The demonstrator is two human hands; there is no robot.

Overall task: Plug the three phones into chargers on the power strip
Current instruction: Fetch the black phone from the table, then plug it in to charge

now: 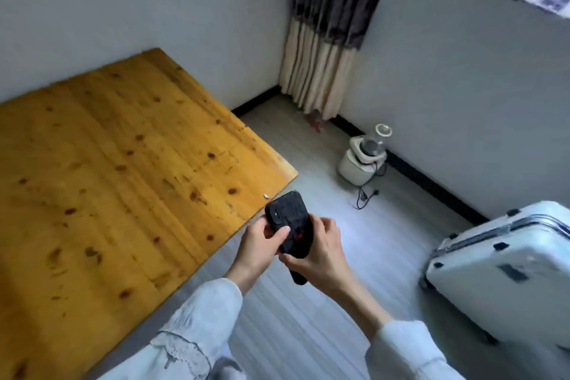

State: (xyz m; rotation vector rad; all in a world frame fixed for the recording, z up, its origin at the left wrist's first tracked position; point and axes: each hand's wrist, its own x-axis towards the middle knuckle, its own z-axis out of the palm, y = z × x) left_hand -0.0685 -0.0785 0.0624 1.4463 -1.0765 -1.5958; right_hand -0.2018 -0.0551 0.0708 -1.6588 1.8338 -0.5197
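Both hands hold a stack of dark phones in the air just past the corner of the wooden surface. The left hand has its thumb laid across the top phone's back, fingers curled beneath; the right hand wraps the stack's lower end. How many phones are stacked I cannot tell. No power strip or charger shows, so this looks like the carrying step; next the phones need setting down and the strip found.
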